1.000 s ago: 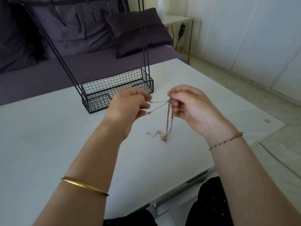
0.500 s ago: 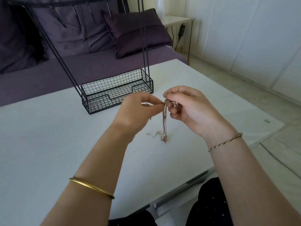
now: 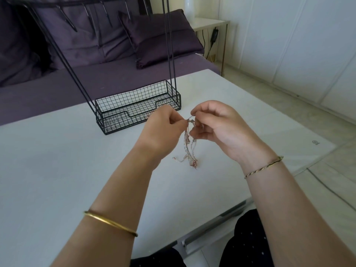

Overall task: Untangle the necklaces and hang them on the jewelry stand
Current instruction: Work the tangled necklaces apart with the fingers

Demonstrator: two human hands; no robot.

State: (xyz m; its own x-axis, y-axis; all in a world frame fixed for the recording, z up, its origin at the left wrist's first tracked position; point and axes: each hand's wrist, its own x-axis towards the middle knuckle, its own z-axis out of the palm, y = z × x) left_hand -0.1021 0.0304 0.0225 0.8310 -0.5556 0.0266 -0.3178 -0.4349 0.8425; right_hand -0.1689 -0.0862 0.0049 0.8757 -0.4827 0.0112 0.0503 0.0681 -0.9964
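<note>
Cam, single view: head-worn, wide-angle; faces fwd and down over white bench (image 3: 57, 170); close range; both forearms enter from bottom edge; left hand (image 3: 161, 128) and right hand (image 3: 217, 126) near frame centre; black wire stand (image 3: 138, 110) at bench far side, top at upper edge; purple sofa (image 3: 57, 83) beyond.

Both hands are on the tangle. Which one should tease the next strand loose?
Left, probably. The left hand pinches only the top of the necklaces between thumb and finger, so it is free to pull sideways. The right hand curls round the bundle and is better suited to anchoring it.
</note>
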